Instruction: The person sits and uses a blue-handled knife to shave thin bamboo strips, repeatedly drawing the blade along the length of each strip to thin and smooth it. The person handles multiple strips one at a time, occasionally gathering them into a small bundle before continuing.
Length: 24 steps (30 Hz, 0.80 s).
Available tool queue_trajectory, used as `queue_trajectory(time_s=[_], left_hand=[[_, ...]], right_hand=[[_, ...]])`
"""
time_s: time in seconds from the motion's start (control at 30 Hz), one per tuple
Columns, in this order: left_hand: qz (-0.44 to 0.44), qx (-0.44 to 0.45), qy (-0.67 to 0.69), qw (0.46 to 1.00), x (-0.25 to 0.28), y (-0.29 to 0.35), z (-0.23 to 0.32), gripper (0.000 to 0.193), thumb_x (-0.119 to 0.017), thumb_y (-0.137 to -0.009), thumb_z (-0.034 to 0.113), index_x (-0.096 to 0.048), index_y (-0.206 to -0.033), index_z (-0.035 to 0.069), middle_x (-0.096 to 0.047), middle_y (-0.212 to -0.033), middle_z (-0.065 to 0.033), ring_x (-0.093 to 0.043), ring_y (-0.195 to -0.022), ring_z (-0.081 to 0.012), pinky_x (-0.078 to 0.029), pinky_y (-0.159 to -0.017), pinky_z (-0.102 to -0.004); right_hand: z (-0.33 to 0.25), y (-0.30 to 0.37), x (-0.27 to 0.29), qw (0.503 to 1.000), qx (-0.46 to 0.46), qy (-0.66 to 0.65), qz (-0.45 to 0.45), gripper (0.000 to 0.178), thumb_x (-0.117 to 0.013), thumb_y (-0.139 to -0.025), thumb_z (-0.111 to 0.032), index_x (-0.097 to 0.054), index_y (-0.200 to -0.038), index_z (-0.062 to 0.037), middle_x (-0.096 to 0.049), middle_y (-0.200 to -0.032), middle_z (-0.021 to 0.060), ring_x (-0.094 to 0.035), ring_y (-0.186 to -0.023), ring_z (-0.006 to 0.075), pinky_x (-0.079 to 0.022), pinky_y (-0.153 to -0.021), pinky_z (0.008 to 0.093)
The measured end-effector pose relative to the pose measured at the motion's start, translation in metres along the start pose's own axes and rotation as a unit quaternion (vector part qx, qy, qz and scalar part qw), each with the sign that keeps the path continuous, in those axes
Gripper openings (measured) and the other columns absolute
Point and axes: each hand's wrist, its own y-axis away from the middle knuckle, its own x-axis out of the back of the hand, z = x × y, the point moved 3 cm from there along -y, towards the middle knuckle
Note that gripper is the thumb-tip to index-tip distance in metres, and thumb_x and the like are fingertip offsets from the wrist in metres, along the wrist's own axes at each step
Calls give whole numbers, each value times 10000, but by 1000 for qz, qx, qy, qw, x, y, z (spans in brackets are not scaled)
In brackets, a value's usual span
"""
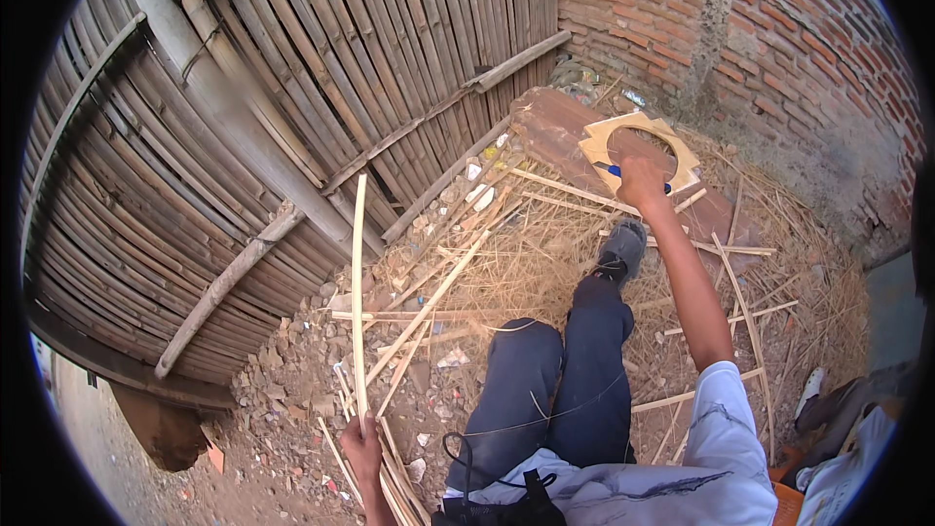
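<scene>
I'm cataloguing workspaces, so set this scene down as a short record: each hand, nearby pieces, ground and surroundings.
Left hand: holds a long, thin, pale bamboo-like strip near its lower end
Right hand: grips a slim blue tool; exact type unclear
By right hand: flat yellowish piece with a round hole, over a flat brown board
Ground: straw-coloured shavings, scattered pale strips, stones
Left side: brown slatted wall
Far right: red brick wall
</scene>
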Motion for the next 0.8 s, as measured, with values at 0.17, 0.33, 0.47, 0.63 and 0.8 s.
queue_trajectory(time_s=[0.17,0.33,0.47,0.63,0.8], left_hand=[[-127,-27,80,988,-27,8,102,324,-683,-1083,301,-666,-895,38,-516,-663,96,-404,-595,-7,-273,-523,-238],[-212,-27,155,964,-59,18,178,233,-751,-1035,208,-737,-947,-7,-561,-693,62,-455,-637,-39,-340,-560,-261],[-252,-103,114,956,-75,19,208,183,-765,-1020,205,-753,-1024,23,-639,-682,-7,-505,-582,-65,-378,-542,-274],[-266,-145,72,950,-69,22,247,189,-746,-1038,208,-722,-1039,20,-616,-666,11,-525,-565,-44,-387,-524,-256],[-269,-185,24,945,-67,22,270,217,-775,-1013,200,-717,-1081,2,-654,-685,-29,-581,-592,-105,-443,-562,-277]], right_hand=[[-29,35,73,964,14,-243,107,462,-813,-917,-235,-672,-1298,-16,-782,-1000,220,-776,-968,364,-597,-844,454],[-84,103,83,767,57,-639,9,522,-804,-989,-365,-663,-1358,-23,-761,-943,85,-714,-893,163,-540,-861,332],[-106,149,86,739,112,-664,-9,445,-741,-1040,-305,-677,-1362,-3,-774,-954,77,-697,-885,121,-532,-864,306],[-101,171,90,589,60,-802,-79,297,-673,-1061,-186,-711,-1255,36,-800,-968,103,-511,-605,18,-383,-554,224],[-94,180,95,612,47,-788,-32,224,-725,-1028,-164,-735,-1144,27,-795,-952,107,-585,-626,43,-431,-575,226]])
